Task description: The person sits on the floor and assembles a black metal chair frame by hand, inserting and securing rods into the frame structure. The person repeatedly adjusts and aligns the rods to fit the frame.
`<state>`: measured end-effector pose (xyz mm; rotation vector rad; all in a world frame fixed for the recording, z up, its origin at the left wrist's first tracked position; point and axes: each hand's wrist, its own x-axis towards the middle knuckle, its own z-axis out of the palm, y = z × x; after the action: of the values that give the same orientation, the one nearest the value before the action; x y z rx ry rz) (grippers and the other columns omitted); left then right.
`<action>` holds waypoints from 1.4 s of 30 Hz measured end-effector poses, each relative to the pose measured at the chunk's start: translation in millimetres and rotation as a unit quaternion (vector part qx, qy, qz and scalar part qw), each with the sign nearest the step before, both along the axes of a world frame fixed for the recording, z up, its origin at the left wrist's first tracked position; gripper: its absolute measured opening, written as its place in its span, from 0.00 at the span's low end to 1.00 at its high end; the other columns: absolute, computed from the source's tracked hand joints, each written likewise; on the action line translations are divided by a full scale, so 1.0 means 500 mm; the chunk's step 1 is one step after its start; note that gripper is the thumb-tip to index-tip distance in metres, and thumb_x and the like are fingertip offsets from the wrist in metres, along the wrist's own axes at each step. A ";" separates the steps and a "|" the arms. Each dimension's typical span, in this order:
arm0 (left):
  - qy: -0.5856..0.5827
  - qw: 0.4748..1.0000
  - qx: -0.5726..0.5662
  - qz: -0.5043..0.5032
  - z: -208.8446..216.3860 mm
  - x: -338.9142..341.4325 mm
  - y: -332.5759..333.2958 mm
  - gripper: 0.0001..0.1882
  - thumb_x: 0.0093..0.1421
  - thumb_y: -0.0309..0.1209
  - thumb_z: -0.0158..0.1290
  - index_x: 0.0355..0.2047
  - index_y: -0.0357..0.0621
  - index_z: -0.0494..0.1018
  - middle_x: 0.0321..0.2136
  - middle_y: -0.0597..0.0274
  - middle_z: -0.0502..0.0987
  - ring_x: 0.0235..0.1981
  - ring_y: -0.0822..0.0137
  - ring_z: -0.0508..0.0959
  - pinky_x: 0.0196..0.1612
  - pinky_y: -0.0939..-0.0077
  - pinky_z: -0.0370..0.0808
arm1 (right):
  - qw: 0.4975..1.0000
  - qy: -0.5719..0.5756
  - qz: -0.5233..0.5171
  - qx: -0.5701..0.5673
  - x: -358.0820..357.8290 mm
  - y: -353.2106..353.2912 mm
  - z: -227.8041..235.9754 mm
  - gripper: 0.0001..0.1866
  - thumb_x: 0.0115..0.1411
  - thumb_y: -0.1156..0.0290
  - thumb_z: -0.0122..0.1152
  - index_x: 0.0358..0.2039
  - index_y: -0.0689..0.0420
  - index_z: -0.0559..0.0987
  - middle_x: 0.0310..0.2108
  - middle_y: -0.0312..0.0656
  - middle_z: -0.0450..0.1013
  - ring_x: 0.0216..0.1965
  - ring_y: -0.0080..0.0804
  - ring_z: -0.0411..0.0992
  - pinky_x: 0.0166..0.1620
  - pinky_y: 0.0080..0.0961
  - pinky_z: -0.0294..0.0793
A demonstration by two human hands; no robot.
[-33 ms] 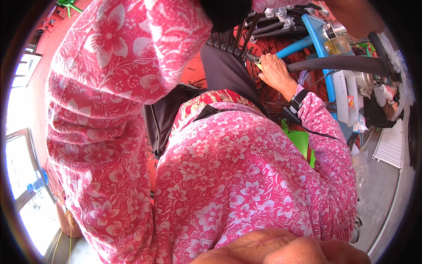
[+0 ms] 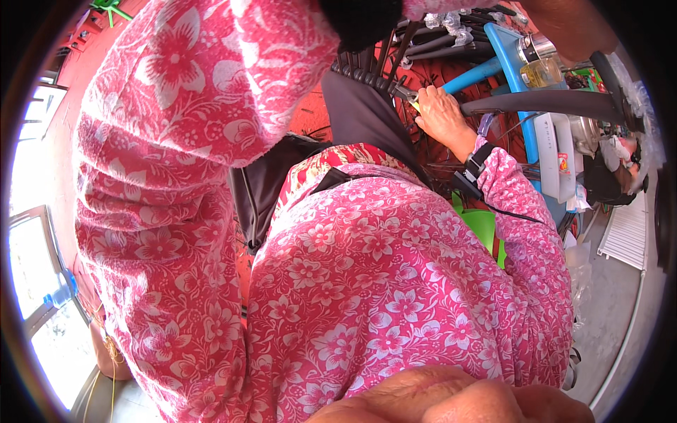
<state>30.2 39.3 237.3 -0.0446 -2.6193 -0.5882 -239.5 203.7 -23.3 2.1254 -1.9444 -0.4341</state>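
Note:
My right hand (image 2: 441, 116) is closed round pliers (image 2: 415, 103) with a yellow-green handle. Their jaws touch the end of a dark, ridged strip (image 2: 367, 77), from which several thin dark rods stick up. The strip lies against my dark-trousered leg (image 2: 363, 113). My left arm, in a pink floral sleeve (image 2: 190, 141), is raised close in front and runs across the top. Past the sleeve, at the upper right, shows a dim patch of skin, apparently my left hand (image 2: 575, 28); its fingers are out of sight.
A blue table (image 2: 504, 42) at the right bears a metal container, a glass jar (image 2: 541, 73) and a white tray (image 2: 557, 158). A long dark curved strip (image 2: 543, 103) reaches across it. Plastic-wrapped dark pieces (image 2: 451, 42) lie behind. Something bright green (image 2: 481, 227) shows beside my right elbow.

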 end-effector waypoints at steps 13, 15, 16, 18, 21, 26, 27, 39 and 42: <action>0.002 1.000 -0.002 0.003 0.002 -0.005 0.004 0.17 0.61 0.40 0.59 0.40 0.36 0.78 0.28 0.53 0.78 0.30 0.64 0.78 0.37 0.66 0.72 | 0.999 0.035 -0.040 0.011 0.022 -0.018 -0.001 0.06 0.57 0.72 0.56 0.28 0.59 0.78 0.28 0.48 0.77 0.32 0.42 0.79 0.36 0.38 0.78; 0.003 1.000 -0.003 0.003 0.003 -0.006 0.003 0.17 0.62 0.40 0.59 0.40 0.36 0.78 0.28 0.53 0.78 0.30 0.64 0.78 0.37 0.66 0.72 | 0.997 0.010 -0.061 0.036 0.030 -0.029 0.007 0.07 0.58 0.72 0.55 0.28 0.60 0.79 0.29 0.50 0.77 0.33 0.43 0.80 0.37 0.39 0.79; 0.003 1.000 -0.004 0.004 0.002 -0.006 0.003 0.17 0.62 0.40 0.59 0.40 0.36 0.78 0.28 0.53 0.78 0.30 0.63 0.78 0.37 0.66 0.72 | 0.997 -0.009 -0.071 0.033 0.035 -0.035 0.012 0.07 0.58 0.72 0.56 0.29 0.61 0.79 0.30 0.51 0.77 0.33 0.44 0.80 0.38 0.40 0.79; 0.001 1.000 -0.006 0.005 0.004 -0.007 0.001 0.17 0.62 0.40 0.59 0.40 0.36 0.78 0.29 0.52 0.78 0.31 0.63 0.78 0.38 0.66 0.72 | 0.994 -0.038 -0.099 0.031 0.046 -0.040 0.023 0.07 0.57 0.71 0.58 0.30 0.62 0.79 0.31 0.52 0.77 0.34 0.46 0.80 0.40 0.42 0.79; 0.003 1.000 -0.006 0.007 0.006 -0.008 -0.006 0.17 0.62 0.39 0.59 0.40 0.36 0.78 0.29 0.52 0.78 0.31 0.63 0.79 0.38 0.66 0.72 | 0.982 -0.105 -0.152 0.027 0.061 -0.009 0.038 0.12 0.56 0.67 0.62 0.35 0.62 0.77 0.35 0.54 0.77 0.38 0.51 0.78 0.43 0.44 0.78; 0.007 1.000 -0.012 0.010 0.014 -0.010 -0.013 0.17 0.62 0.39 0.59 0.41 0.36 0.78 0.29 0.51 0.79 0.31 0.62 0.79 0.39 0.65 0.73 | 0.944 -0.314 -0.079 -0.058 0.047 0.135 0.001 0.30 0.55 0.59 0.68 0.55 0.60 0.71 0.44 0.53 0.73 0.48 0.55 0.72 0.51 0.44 0.73; 0.008 1.000 -0.014 0.010 0.015 -0.011 -0.015 0.17 0.62 0.39 0.58 0.41 0.36 0.78 0.30 0.51 0.79 0.31 0.62 0.79 0.39 0.65 0.73 | 0.938 -0.330 -0.084 -0.069 0.034 0.169 -0.020 0.29 0.55 0.59 0.69 0.53 0.61 0.73 0.41 0.51 0.75 0.44 0.51 0.75 0.49 0.42 0.73; 0.090 0.937 -0.336 0.036 0.054 0.039 -0.198 0.08 0.64 0.26 0.57 0.42 0.37 0.78 0.38 0.59 0.77 0.39 0.66 0.79 0.43 0.68 0.75 | 0.406 -0.711 -0.398 -0.415 -0.295 0.258 0.005 0.24 0.64 0.55 0.60 0.51 0.60 0.73 0.49 0.51 0.76 0.48 0.43 0.78 0.50 0.39 0.79; 0.108 0.981 -0.055 0.151 0.026 0.109 -0.200 0.08 0.61 0.29 0.60 0.39 0.39 0.77 0.26 0.65 0.73 0.28 0.73 0.70 0.29 0.75 0.69 | 0.426 -0.686 -0.326 -0.492 -0.369 0.192 0.064 0.21 0.65 0.55 0.59 0.44 0.61 0.74 0.39 0.45 0.77 0.40 0.38 0.78 0.45 0.37 0.80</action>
<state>84.6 -60.7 250.0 0.2378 -2.3808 -0.3126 -423.9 299.6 8.5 0.4622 -2.2457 2.4263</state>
